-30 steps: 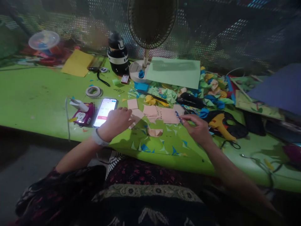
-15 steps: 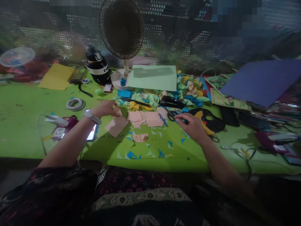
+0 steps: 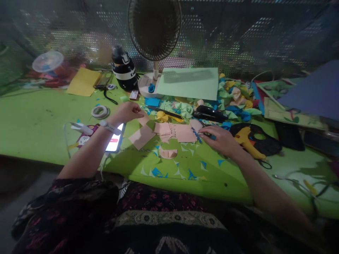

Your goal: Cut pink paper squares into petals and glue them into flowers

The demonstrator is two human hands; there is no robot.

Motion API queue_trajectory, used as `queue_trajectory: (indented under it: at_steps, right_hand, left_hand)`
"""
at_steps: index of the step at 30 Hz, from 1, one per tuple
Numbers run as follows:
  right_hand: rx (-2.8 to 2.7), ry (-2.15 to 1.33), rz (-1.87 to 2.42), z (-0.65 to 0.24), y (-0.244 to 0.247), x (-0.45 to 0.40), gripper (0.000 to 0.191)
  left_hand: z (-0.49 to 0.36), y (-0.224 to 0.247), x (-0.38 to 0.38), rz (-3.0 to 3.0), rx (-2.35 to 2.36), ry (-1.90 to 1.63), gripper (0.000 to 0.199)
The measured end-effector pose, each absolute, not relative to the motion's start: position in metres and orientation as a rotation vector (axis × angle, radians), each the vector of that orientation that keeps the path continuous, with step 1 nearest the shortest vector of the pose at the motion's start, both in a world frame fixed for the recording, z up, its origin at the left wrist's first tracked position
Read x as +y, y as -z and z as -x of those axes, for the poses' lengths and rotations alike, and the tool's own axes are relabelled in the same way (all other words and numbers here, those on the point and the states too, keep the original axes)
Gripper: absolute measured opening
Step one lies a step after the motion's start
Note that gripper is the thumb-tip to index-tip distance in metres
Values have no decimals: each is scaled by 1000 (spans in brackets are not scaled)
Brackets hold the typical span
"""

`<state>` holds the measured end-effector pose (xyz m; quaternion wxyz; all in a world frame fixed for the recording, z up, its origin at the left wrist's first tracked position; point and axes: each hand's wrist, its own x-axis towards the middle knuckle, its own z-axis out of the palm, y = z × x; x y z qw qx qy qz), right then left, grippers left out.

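My left hand [image 3: 128, 113], wearing a pale wristband, is closed with its fingertips on a small pink paper piece [image 3: 143, 119]. Just below lies a pink paper square [image 3: 142, 137], flat on the green table. My right hand [image 3: 221, 140] has its fingers curled round dark scissors [image 3: 212, 136], which it mostly hides. Its fingertips are close to a blue patterned strip [image 3: 196, 135]. Pink paper stacks [image 3: 186, 133] lie between the hands, with a folded pink piece [image 3: 168, 153] nearer me.
A stapler [image 3: 210, 113], a craft knife [image 3: 165, 112] and heaped paper pieces [image 3: 235, 100] lie behind. A fan [image 3: 155, 30] and bottle [image 3: 124, 70] stand at the back. A lit phone [image 3: 114, 143] is under my left forearm; tape rolls [image 3: 100, 112] lie left.
The view has shifted, so the table's things appear farther right. My right hand has moved left relative to the table, closer to the pink stacks. My left hand stays by the pink paper.
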<state>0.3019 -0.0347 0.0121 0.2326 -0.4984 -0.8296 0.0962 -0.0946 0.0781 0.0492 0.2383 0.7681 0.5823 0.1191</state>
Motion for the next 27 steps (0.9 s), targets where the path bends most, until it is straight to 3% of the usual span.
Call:
queue_trajectory:
  at_steps: [5, 12, 27]
  right_hand:
    - [-2280, -216, 1478, -301, -22, -27, 27]
    - [-2129, -68, 1868, -321, -37, -31, 27]
    - [-2353, -126, 2376, -286, -55, -25, 33]
  left_hand:
    - [85, -69, 50, -2026, 1503, -656, 32]
    - [54, -77, -4, -2030, 1285, -841, 22]
    - [24, -20, -10, -2007, 1092, -1232, 16]
